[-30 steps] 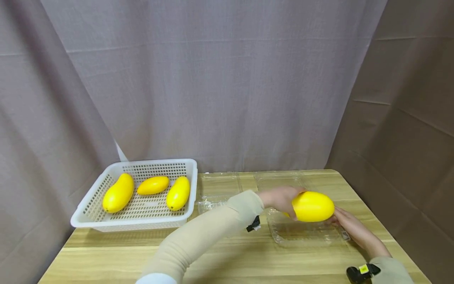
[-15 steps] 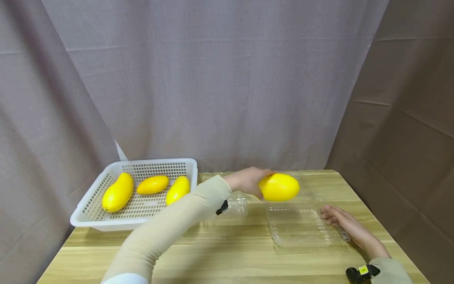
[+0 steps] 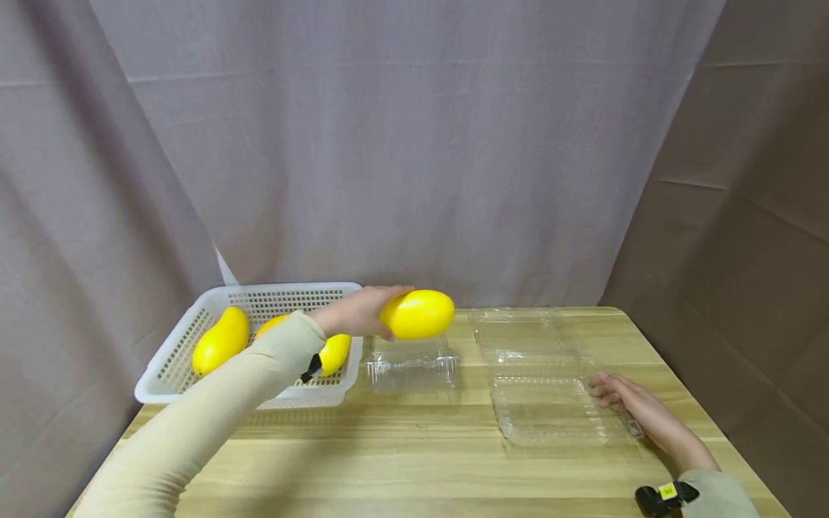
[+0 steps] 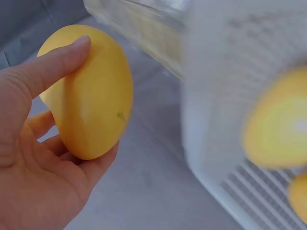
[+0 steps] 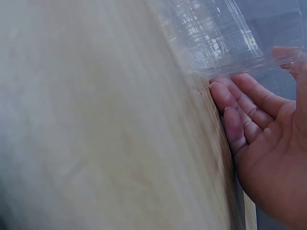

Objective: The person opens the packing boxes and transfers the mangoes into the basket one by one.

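In the head view my left hand (image 3: 363, 313) grips a large yellow mango (image 3: 417, 314) above the table, just right of the basket. The left wrist view shows the thumb across one side of the mango (image 4: 93, 96) and the fingers behind and under it. My right hand (image 3: 631, 406) rests at the right edge of an open clear plastic clamshell box (image 3: 547, 410), fingers loosely bent. In the right wrist view its fingers (image 5: 249, 108) lie by the box rim, and the thumb touches the plastic. The clamshell's lid (image 3: 518, 334) lies back behind its base.
A white perforated basket (image 3: 152, 392) at the left holds several yellow mangoes, one (image 3: 222, 342) plainly seen, others partly behind the left arm. Another clear clamshell box (image 3: 411, 374) stands between the basket and the open one. Grey curtains (image 3: 421, 144) enclose the table (image 3: 388, 460).
My left hand has carried the mango left, up from over the open clamshell box to near the basket. The right hand has stayed at the box's edge.
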{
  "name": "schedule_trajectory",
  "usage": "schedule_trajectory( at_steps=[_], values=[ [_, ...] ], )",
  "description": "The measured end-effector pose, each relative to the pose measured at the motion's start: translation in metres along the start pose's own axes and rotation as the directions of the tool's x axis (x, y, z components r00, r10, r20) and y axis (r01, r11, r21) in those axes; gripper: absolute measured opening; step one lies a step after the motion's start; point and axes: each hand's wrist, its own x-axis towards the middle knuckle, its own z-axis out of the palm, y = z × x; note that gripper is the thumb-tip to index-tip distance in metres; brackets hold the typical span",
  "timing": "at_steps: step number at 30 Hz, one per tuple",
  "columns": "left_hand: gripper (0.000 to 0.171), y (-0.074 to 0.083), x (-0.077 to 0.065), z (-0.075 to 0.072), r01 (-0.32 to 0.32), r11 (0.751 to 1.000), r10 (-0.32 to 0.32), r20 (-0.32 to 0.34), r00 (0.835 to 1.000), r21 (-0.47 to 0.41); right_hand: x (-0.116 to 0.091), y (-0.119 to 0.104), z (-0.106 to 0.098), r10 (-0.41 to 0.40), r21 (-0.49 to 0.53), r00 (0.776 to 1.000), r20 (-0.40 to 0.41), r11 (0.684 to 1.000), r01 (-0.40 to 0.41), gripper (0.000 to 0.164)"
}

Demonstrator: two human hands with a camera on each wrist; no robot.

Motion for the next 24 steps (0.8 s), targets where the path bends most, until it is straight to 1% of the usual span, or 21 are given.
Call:
schedule_trajectory(
  at_steps=[4,6,8,11,15,19,24],
  values=[
    [0.09,-0.022,-0.031,-0.006,0.043,0.999,-0.044,-0.028,0.999,-0.033,0.001,-0.001,0.001,0.022,-0.01,1.0,0.01,1.0,-0.022,0.063],
    [0.089,-0.031,-0.047,-0.01,0.056,0.998,-0.057,-0.047,0.997,-0.041,0.002,-0.001,0.001,0.029,-0.011,0.999,0.014,1.0,-0.029,0.063],
    [0.088,-0.039,-0.064,-0.014,0.084,0.995,-0.087,-0.063,0.994,-0.05,0.002,-0.001,0.001,0.028,-0.015,0.999,0.02,1.0,-0.027,0.064],
    [0.087,-0.05,-0.086,-0.021,0.119,0.992,-0.122,-0.099,0.988,-0.037,0.001,-0.001,0.001,0.025,-0.016,1.0,0.013,1.0,-0.024,0.065],
    [0.087,-0.064,-0.112,-0.027,0.148,0.989,-0.148,-0.14,0.979,-0.013,0.0,-0.001,0.0,0.02,-0.011,1.0,0.005,1.0,-0.02,0.065],
    [0.086,-0.074,-0.134,-0.032,0.197,0.98,-0.197,-0.159,0.968,-0.017,-0.002,-0.001,-0.001,0.01,-0.012,1.0,0.012,1.0,-0.01,0.065],
    [0.085,-0.08,-0.149,-0.034,0.238,0.971,-0.241,-0.163,0.957,-0.036,-0.006,0.002,-0.004,-0.011,-0.028,1.0,0.002,1.0,0.011,0.063]
  ],
)
